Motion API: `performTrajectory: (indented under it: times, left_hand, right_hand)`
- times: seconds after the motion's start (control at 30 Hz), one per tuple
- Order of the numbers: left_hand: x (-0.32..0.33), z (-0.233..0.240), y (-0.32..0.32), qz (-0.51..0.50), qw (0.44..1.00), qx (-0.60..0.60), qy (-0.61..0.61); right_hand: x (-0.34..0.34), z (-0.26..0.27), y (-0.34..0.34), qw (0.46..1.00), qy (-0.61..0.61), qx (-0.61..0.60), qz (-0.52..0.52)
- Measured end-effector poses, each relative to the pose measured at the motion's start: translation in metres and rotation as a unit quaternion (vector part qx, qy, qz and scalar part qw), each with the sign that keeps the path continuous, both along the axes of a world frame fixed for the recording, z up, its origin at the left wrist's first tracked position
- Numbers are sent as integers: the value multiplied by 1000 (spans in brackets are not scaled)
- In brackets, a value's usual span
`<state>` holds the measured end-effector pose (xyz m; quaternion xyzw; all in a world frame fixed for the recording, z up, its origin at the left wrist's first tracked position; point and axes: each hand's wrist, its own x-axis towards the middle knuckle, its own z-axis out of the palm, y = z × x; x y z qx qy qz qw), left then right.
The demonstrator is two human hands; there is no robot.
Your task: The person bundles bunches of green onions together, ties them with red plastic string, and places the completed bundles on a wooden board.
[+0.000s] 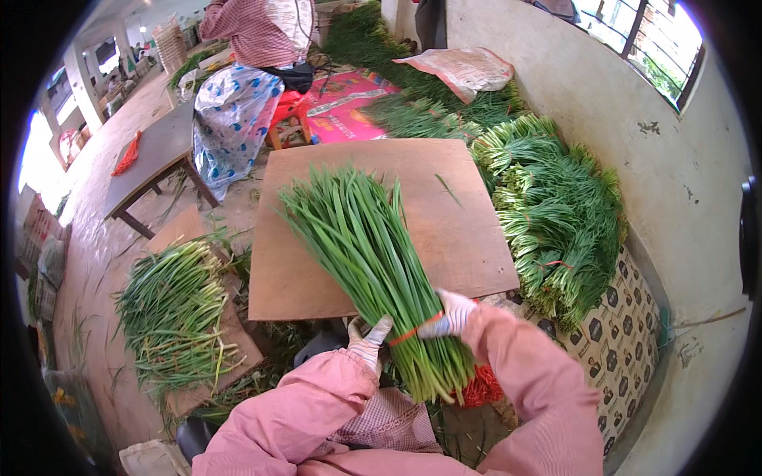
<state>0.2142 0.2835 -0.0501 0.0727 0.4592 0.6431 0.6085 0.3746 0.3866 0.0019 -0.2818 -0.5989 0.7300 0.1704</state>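
Note:
A thick bundle of green garlic chives (357, 238) lies slantwise over the near edge of a wooden board (470, 238), its leaf tips on the board and its cut stem ends overhanging towards me. Around the stems runs a red-orange tie (417, 328). My left hand (370, 340), in a striped work glove, grips the bundle's left side just beside the tie, thumb on top. From the right, my gloved right hand (449, 315) holds the bundle at the tie, fingers across it. Under the stem ends shows a heap of red ties (483, 385).
Loose chives (172, 315) are piled on cardboard at the left. Tied bundles (542, 208) are stacked along the wall at right. A dark low table (155, 154) bears a red net bag (127, 156). Another person (256, 35) sits beyond the board near a pink sheet (339, 101).

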Motion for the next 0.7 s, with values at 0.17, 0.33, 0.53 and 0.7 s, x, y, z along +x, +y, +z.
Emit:
performTrajectory:
  times: [0.17,0.33,0.53,0.7]
  left_hand:
    - [-13,31,-29,-141,977,123,-104]
    - [-40,137,11,-230,928,291,25]
    - [-68,240,94,-207,851,426,226]
    - [-84,165,132,-204,860,393,256]
  right_hand:
    - [5,-22,-77,983,88,-142,-74]
    - [-26,99,-58,983,105,105,-112]
    - [-68,177,40,952,211,205,-85]
    - [-93,100,71,694,-254,665,-105]
